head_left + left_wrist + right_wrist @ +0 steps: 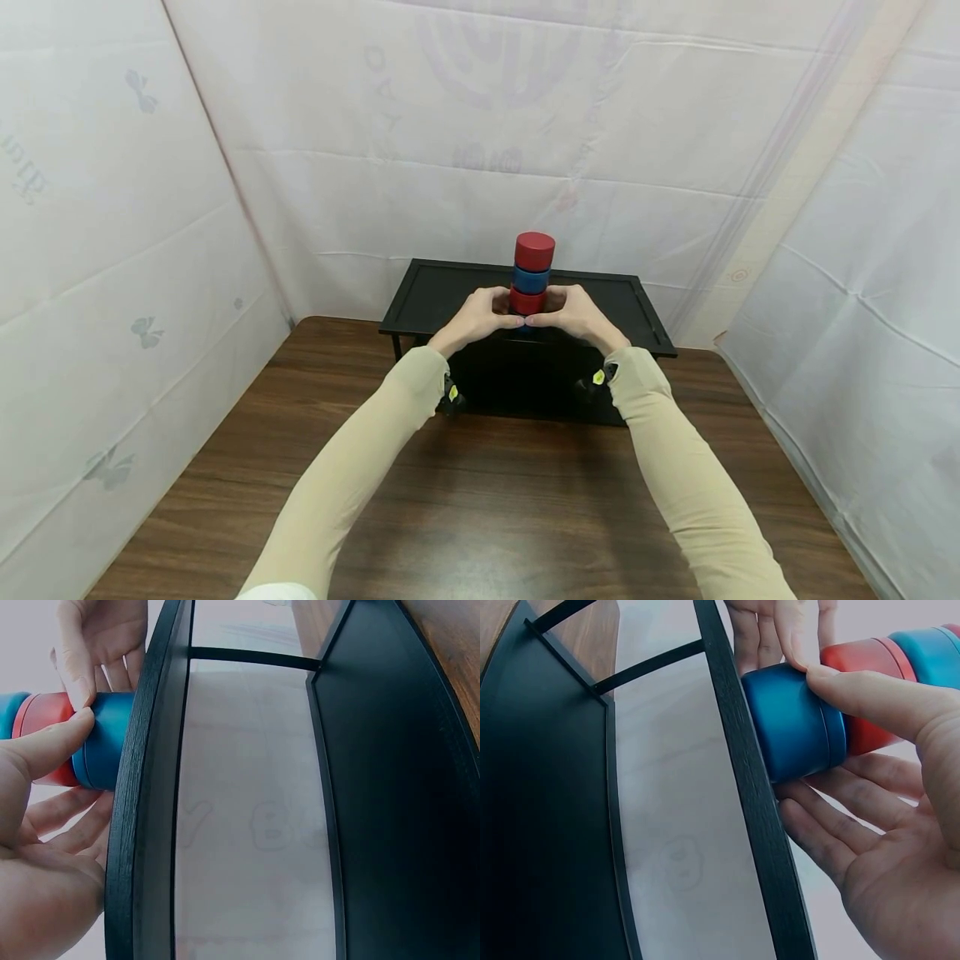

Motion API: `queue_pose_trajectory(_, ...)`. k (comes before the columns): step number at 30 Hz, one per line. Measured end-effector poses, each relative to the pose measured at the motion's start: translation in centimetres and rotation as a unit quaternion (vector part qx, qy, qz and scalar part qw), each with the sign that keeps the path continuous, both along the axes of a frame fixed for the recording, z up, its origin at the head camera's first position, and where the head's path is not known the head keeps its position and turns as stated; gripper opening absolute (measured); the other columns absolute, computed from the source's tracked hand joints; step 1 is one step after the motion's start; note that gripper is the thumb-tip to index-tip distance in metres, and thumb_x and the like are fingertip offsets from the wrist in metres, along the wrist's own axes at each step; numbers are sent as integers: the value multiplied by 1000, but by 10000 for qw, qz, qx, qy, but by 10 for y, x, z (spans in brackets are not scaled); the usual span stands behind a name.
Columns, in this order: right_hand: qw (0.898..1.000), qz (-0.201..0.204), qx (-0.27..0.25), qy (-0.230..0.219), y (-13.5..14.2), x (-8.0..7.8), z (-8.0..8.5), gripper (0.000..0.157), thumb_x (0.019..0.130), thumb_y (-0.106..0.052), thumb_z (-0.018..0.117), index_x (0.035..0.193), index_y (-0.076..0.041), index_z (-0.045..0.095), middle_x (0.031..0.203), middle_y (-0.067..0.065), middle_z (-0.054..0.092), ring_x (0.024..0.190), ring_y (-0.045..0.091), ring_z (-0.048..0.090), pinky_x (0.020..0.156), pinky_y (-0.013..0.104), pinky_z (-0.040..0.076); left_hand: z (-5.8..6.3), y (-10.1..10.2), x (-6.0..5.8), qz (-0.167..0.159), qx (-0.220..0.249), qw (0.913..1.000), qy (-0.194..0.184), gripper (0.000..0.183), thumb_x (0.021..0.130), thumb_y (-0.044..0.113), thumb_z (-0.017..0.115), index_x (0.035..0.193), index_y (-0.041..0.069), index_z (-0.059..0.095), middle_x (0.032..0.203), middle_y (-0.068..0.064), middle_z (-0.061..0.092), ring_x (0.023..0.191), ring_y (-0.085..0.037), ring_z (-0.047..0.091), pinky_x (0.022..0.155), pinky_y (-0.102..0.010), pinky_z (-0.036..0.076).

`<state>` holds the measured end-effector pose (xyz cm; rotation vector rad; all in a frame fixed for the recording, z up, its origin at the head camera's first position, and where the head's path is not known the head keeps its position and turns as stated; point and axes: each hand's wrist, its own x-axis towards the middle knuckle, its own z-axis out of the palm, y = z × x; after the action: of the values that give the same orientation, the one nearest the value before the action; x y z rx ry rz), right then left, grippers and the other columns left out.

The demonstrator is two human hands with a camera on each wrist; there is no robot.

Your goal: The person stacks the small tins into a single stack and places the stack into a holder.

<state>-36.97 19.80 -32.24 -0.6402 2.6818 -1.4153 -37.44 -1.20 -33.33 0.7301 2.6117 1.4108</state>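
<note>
Four-high round tins in red and blue stand upright as one stack on the top of a black two-tier rack (465, 283). The uppermost is a red tin (535, 252), with a blue tin (531, 280) under it, then a second red tin (527, 301). At the base, on the rack's front edge, is the bottom blue tin (787, 724). My left hand (480, 317) and right hand (577, 315) grip it from either side. Both thumbs meet at the front, near its lid seam, while the other fingers curve around behind.
Beneath the rack's top lies a lower black panel (405, 765), joined by thin black posts (397, 347). The rack stands at the back of a brown wooden table (480, 500). White sheets (337, 125) hang behind and at both sides.
</note>
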Motion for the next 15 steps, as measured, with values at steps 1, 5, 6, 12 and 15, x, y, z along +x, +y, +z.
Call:
queue_pose_trajectory(1, 10000, 5, 3, -2, 0, 0, 0, 54, 84, -19, 75, 132, -4, 55, 123, 19, 65, 113, 32, 64, 101, 46, 48, 0, 0, 0, 1, 6, 10000, -1, 49, 91, 23, 68, 135, 9, 51, 119, -12, 64, 110, -25, 59, 101, -43, 47)
queue_pose_trajectory(5, 10000, -22, 27, -33, -1, 0, 0, 54, 85, -19, 74, 133, -4, 55, 124, 19, 65, 113, 32, 64, 101, 46, 48, 0, -1, 0, 6, 4, 10000, -3, 51, 91, 24, 68, 136, 9, 51, 121, -12, 64, 112, -25, 60, 102, -44, 47)
queue_pose_trajectory(6, 10000, -28, 24, -45, -1, 0, 0, 54, 85, -19, 75, 133, -4, 55, 124, 19, 65, 113, 32, 64, 101, 47, 48, 0, -1, 0, 9, 8, 10000, 2, 51, 90, 24, 68, 136, 9, 51, 121, -12, 64, 112, -25, 60, 102, -44, 47)
queue_pose_trajectory(12, 9999, -78, 121, -38, 0, 4, 0, 58, 85, -22, 74, 135, -2, 52, 126, 22, 63, 115, 35, 62, 103, 50, 45, -1, -5, 2, 57, 127, 9999, 32, 53, 90, 25, 69, 137, 10, 50, 120, -12, 63, 111, -25, 59, 101, -43, 47)
queue_pose_trajectory(15, 9997, -111, 223, -22, 2, 7, -1, 60, 86, -23, 74, 137, -2, 50, 127, 22, 62, 116, 35, 61, 103, 50, 45, -1, -9, 5, 78, 141, 9999, 42, 53, 90, 25, 69, 136, 9, 50, 121, -12, 62, 112, -25, 59, 101, -43, 47)
